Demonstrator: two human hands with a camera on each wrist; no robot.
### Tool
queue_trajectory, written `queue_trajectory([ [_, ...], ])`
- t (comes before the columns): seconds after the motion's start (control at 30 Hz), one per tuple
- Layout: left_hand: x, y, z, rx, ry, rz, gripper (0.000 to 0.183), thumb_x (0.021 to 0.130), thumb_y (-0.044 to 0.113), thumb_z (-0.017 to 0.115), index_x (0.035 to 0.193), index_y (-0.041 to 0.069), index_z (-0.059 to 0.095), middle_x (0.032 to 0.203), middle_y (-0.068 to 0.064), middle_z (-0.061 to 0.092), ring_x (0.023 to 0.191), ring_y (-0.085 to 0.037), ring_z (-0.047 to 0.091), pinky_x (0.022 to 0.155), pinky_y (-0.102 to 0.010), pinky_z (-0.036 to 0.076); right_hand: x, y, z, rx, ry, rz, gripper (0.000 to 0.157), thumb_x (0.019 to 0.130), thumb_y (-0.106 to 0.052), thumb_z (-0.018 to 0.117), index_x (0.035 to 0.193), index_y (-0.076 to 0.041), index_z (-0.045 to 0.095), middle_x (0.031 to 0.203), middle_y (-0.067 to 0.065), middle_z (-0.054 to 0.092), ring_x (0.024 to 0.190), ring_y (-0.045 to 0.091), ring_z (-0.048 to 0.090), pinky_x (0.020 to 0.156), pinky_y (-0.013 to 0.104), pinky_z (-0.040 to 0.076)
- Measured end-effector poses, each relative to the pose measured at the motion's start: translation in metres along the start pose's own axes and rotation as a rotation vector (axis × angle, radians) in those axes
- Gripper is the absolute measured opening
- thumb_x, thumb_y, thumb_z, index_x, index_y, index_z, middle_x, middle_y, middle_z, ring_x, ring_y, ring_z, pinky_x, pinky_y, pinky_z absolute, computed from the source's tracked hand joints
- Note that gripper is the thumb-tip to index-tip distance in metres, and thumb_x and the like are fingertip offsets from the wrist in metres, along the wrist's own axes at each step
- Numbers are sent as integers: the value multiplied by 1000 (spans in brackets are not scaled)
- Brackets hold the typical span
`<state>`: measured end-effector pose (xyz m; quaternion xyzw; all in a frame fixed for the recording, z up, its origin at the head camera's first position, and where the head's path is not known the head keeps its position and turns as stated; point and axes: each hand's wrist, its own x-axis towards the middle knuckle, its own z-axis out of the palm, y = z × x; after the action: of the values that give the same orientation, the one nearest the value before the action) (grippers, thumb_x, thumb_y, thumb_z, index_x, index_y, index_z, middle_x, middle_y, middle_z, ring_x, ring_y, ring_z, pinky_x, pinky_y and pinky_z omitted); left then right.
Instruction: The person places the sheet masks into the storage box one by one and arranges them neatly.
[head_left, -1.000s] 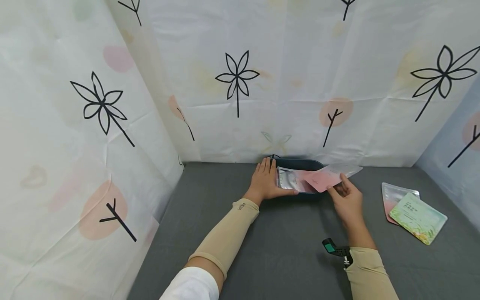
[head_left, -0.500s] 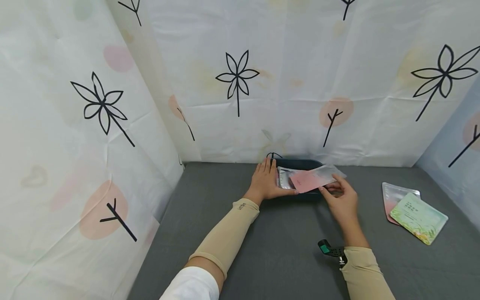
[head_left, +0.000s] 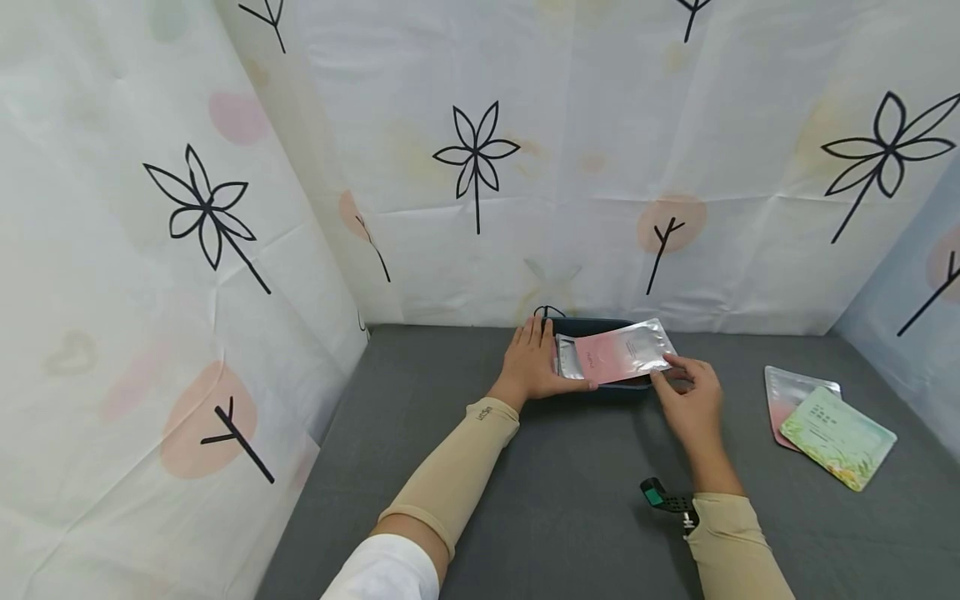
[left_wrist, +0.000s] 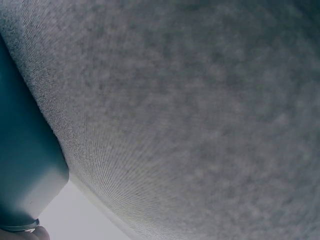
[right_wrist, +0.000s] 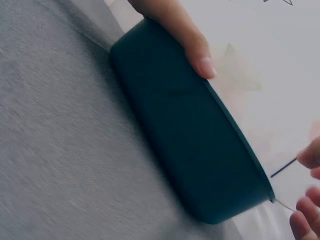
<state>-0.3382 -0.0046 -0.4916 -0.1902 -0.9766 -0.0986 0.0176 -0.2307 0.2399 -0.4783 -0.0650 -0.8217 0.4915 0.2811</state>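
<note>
In the head view my left hand (head_left: 529, 360) rests on the left end of a dark teal bin (head_left: 596, 326), fingers straight and the thumb along the front rim. A silver foil sachet (head_left: 567, 358) lies in the bin near that hand. A pink and silver foil sachet (head_left: 622, 350) lies tilted across the bin's top, its right end raised. My right hand (head_left: 690, 396) pinches that end between thumb and fingers. In the right wrist view the left thumb (right_wrist: 205, 67) lies at the rim of the bin (right_wrist: 185, 125), and the right fingertips (right_wrist: 307, 210) show beyond its far end.
To the right on the grey tabletop (head_left: 555, 500) lies a green flowered sachet (head_left: 836, 437), overlapping a silver and pink one (head_left: 780, 392). A patterned cloth wall (head_left: 570, 167) stands right behind the bin. A thin black cord (head_left: 549, 309) shows behind the bin.
The right hand has moved left with the pink and silver sachet, bringing it further over the bin, and has turned it so more silver shows. The left hand stays put.
</note>
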Motion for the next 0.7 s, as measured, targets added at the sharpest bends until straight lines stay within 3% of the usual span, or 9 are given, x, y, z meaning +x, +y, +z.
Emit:
queue_trajectory([
  [0.2,0,-1,1,7,7,9,142,73,100,56,172,9,10,181,-13,6,168,-29,8,136,-47,13,8,2,-12,-45,-24,49,44,96,-8,76,138,4,67,143,25,56,127,39,60,80,2,44],
  [0.3,0,-1,2,15,7,10,142,73,100,55,172,10,9,181,-14,6,168,-29,7,136,-47,12,9,3,-15,-102,-111,73,49,100,-16,75,144,2,62,149,27,54,134,45,59,92,25,59],
  [0.43,-1,0,1,21,-1,6,142,73,100,55,172,10,8,181,-13,5,168,-29,6,137,-47,11,6,6,-16,-113,-275,84,53,104,-25,69,149,1,57,155,30,49,139,50,54,107,62,52],
  [0.53,-1,0,0,18,-6,7,142,73,100,54,172,10,7,181,-14,4,168,-29,5,137,-47,10,4,6,-16,-86,-347,65,51,106,-26,68,147,3,58,153,29,50,141,49,51,111,65,48],
  [0.7,0,-2,0,4,-15,18,142,74,101,52,172,11,4,181,-14,3,168,-30,3,137,-49,9,3,8,-18,-72,-358,26,47,106,-22,67,144,5,60,148,28,53,138,47,52,111,65,48],
])
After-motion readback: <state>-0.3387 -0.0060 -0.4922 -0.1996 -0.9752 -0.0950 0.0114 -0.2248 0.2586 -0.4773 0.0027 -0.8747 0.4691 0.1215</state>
